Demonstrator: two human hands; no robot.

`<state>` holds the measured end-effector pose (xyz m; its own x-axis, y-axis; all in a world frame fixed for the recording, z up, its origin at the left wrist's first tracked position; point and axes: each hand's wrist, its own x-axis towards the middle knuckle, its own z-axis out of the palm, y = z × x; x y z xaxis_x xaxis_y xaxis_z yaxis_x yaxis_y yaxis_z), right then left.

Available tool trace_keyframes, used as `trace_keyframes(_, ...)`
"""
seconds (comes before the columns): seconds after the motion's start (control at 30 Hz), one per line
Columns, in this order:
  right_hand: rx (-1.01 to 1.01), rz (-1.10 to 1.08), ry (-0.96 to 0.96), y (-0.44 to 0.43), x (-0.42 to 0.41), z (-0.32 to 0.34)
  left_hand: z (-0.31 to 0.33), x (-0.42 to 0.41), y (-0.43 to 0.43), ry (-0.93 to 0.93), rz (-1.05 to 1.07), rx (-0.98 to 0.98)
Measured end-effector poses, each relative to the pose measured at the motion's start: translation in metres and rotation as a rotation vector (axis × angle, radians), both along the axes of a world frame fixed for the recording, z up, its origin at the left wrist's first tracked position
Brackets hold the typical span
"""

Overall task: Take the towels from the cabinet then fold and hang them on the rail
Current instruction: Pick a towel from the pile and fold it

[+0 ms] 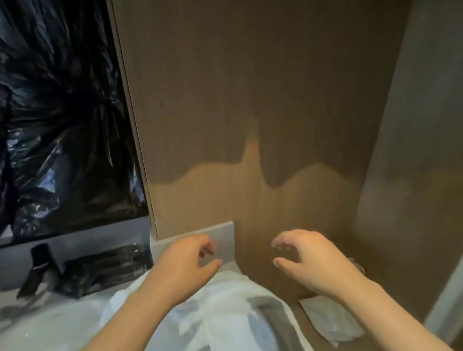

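1. Step in hand (judgement): a towel is out of the cabinet and lies loose, so this looks like the start of the fold, or a reach for the next towel. Which of the two cannot be told.
2. Left hand (186, 263): fingers loosely curled, thumb forward, nothing held. It hovers just above the far end of the crumpled white cloth towel (232, 321).
3. Right hand (310, 257): fingers half curled and spread, nothing held. It hangs in front of the tall brown wood-grain cabinet panel (240, 83).
4. The towel lies in a heap on the white bench (5, 341), with its near end draped over the bench edge. A smaller folded white cloth (332, 320) sits lower down to the right, apart from the towel; what it rests on is unclear.
5. Next move (judgement): both hands need to find two corners of the heap and lift it clear so it can be shaken flat. The cloth is limp and bunched, so the edges must be found first.
6. Containers: the cabinet interior is not visible, so its contents are unknown. No rail is in view.
7. Other: crinkled black plastic sheeting (32, 115) covers the wall at left, with flat black packets (102, 268) at the back of the bench.
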<state>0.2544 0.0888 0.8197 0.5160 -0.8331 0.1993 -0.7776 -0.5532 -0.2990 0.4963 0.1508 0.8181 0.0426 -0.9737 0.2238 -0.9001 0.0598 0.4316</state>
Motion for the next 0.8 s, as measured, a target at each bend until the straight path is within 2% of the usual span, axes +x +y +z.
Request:
trace_keyframes(0.3, 0.318, -0.023, -0.017, 0.049, 0.034, -0.109, -0.122, 0.024, 0.077, 0.162, 0.158, 0.254)
trace_keyframes(0.57, 0.501, -0.083, -0.022, 0.083, 0.078, -0.162, -0.165, 0.064, 0.107, 0.285, 0.22, 0.353)
trace_keyframes(0.8, 0.607, -0.139, -0.019, 0.1, 0.078, -0.189, -0.197, 0.08, 0.119, 0.384, 0.209, 0.393)
